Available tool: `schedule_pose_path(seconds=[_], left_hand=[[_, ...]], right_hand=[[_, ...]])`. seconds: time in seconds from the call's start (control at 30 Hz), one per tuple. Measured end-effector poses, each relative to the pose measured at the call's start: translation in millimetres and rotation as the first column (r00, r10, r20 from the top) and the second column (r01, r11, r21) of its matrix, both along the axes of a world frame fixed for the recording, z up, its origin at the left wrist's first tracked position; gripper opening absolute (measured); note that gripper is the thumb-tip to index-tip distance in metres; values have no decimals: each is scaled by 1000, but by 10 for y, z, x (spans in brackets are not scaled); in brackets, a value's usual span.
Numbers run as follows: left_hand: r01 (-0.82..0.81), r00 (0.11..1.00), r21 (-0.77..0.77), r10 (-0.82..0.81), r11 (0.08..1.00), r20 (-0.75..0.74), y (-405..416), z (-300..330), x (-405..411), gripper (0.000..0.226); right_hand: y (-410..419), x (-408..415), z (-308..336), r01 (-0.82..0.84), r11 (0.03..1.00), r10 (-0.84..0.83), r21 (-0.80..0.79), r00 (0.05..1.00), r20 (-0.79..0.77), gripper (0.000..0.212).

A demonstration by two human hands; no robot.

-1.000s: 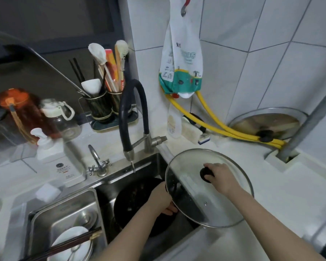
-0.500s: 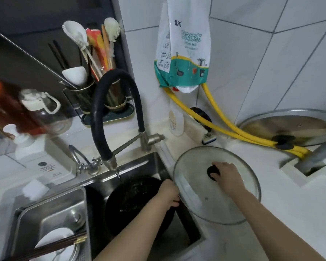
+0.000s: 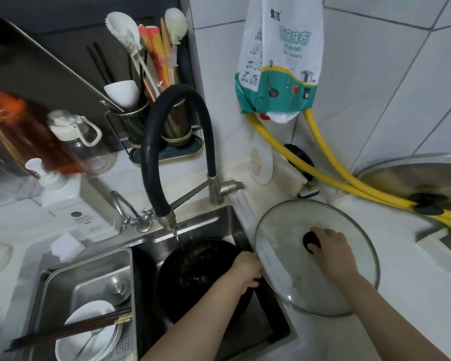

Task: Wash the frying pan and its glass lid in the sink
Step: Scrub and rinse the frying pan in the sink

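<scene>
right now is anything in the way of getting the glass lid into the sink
Yes: the frying pan already fills most of the sink, and the left hand sits at the pan's near rim, right beside the glass lid that the right hand holds by its knob.

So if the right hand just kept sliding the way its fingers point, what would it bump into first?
The right hand points left over the glass lid toward the sink; the left hand at the frying pan looks first in line, though depth is unclear.

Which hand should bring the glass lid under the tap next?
Right. The right hand already grips the knob of the glass lid beside the sink; the left hand is busy holding the frying pan under the faucet.
</scene>
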State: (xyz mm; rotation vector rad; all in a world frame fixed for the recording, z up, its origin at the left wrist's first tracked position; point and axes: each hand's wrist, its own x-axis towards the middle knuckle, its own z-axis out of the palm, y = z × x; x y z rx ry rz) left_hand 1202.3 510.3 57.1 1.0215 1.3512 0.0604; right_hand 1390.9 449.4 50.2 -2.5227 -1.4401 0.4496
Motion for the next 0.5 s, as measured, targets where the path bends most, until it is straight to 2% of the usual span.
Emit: schedule_pose_path(seconds=[0.07, 0.13, 0.2, 0.37, 0.5], left_hand=[[-5, 1000, -6, 6, 1000, 29, -18, 8, -82, 20], [-25, 999, -8, 25, 1000, 46, -25, 1, -173, 40], [-31, 998, -13, 32, 999, 52, -38, 4, -266, 49], [-52, 996, -2, 52, 999, 72, -86, 56, -528, 43], [-70, 996, 17, 69, 997, 54, -158, 71, -849, 40]], right_hand=[[24, -28, 19, -5, 999, 6, -32, 1000, 29, 44], [34, -84, 53, 1, 997, 3, -80, 999, 44, 46], [26, -193, 84, 8, 991, -1, -132, 999, 51, 48], [-13, -640, 89, -41, 987, 64, -153, 986, 152, 48], [18, -1137, 106, -170, 980, 181, -107, 979, 95, 48]])
